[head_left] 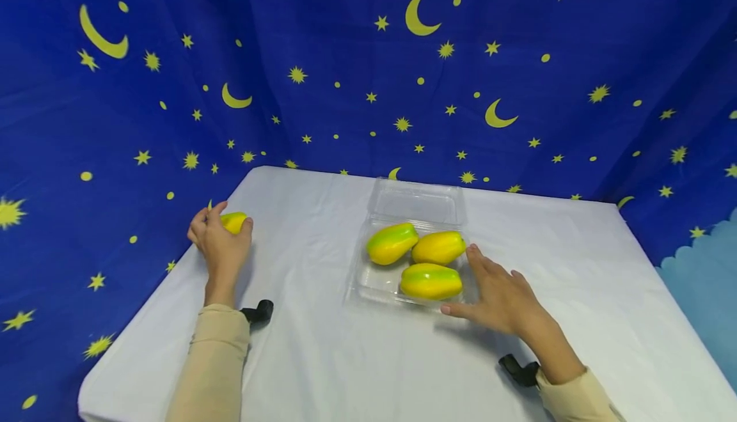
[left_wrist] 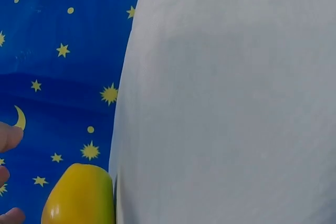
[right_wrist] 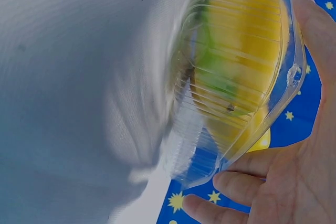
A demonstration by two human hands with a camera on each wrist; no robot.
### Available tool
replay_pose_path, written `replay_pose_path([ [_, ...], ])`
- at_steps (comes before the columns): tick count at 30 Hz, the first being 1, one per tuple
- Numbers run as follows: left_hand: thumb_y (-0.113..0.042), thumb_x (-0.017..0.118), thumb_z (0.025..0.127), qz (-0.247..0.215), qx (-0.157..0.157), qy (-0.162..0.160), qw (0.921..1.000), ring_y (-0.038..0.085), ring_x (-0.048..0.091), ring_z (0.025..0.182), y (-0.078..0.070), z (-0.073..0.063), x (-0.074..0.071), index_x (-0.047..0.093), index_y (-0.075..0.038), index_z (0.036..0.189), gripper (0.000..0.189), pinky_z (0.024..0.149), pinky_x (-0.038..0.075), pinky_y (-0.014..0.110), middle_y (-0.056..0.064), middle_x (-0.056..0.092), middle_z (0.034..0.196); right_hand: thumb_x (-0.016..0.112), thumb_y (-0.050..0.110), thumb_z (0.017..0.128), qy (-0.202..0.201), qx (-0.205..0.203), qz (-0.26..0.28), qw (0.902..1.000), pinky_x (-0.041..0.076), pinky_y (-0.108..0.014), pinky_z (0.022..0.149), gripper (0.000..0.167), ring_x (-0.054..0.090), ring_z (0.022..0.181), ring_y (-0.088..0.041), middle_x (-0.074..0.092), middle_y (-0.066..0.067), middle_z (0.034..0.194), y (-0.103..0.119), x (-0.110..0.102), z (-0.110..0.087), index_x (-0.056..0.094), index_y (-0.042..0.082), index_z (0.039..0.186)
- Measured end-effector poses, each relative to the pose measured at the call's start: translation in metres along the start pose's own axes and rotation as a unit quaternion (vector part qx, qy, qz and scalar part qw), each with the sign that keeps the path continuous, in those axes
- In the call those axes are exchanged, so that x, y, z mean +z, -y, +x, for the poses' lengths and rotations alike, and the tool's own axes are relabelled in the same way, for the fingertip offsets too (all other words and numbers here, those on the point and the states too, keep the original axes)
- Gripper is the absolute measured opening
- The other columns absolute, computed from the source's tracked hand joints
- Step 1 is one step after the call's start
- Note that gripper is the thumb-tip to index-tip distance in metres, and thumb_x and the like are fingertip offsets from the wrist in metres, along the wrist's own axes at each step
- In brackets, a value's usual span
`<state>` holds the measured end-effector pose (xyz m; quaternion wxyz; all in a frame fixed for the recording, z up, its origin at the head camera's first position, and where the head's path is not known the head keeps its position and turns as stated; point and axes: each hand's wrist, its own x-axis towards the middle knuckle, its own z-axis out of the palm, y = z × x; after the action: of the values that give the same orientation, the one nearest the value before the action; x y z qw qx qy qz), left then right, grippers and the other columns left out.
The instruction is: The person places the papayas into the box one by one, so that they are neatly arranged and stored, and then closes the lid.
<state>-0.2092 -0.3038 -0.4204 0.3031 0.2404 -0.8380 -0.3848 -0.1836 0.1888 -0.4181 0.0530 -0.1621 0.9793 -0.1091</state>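
Observation:
My left hand (head_left: 221, 243) is by the table's left edge, its fingers and thumb spread around a yellow-green papaya (head_left: 234, 222). In the left wrist view, a gap shows between the fingertips (left_wrist: 9, 136) and that papaya (left_wrist: 81, 198). Three more papayas (head_left: 432, 281) lie in a clear plastic clamshell box (head_left: 374, 280) at mid-table, its lid (head_left: 416, 203) folded back. My right hand (head_left: 501, 294) is at the box's right side, thumb and fingers spread, fingertips right at its rim. The right wrist view shows the ribbed box wall (right_wrist: 241, 77) with a papaya behind it.
A white cloth (head_left: 311, 345) covers the table. Blue curtains (head_left: 345, 38) with yellow moons and stars hang behind and to the left. A black wrist fitting (head_left: 259, 312) sticks out by the left sleeve, another (head_left: 518, 369) by the right.

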Motion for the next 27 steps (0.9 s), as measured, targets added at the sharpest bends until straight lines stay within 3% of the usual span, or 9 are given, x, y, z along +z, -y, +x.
replay_pose_path([
  [13,-0.032,0.069,0.093,-0.013,-0.075,0.044,0.9961,0.033,0.009,0.151,0.009,0.006,-0.016,0.042,-0.02,0.153,0.067,0.122,0.021,0.054,0.011,0.019,0.165,0.055,0.091,0.071,-0.001,-0.003,-0.002,1.0,0.026,-0.079,0.106,0.13,0.035,0.146,-0.043,0.02,-0.013,0.167,0.0,-0.001,0.001,0.015,0.005,0.161],
  [18,-0.03,0.071,0.092,0.001,-0.069,0.066,0.9954,0.037,0.009,0.151,0.011,0.011,-0.013,0.04,-0.02,0.154,0.07,0.121,0.022,0.056,0.012,0.017,0.166,0.055,0.091,0.071,-0.001,0.002,-0.002,1.0,0.026,-0.079,0.106,0.131,0.035,0.146,-0.042,0.02,-0.013,0.167,-0.002,-0.001,-0.001,0.014,0.005,0.161],
  [27,-0.026,0.071,0.09,0.009,-0.084,0.07,0.994,0.039,0.011,0.149,0.014,0.012,-0.014,0.041,-0.017,0.154,0.071,0.118,0.023,0.057,0.015,0.018,0.165,0.057,0.09,0.07,0.002,0.007,0.003,1.0,0.024,-0.079,0.107,0.13,0.034,0.147,-0.042,0.019,-0.013,0.167,0.001,0.0,0.0,0.016,0.005,0.16],
])
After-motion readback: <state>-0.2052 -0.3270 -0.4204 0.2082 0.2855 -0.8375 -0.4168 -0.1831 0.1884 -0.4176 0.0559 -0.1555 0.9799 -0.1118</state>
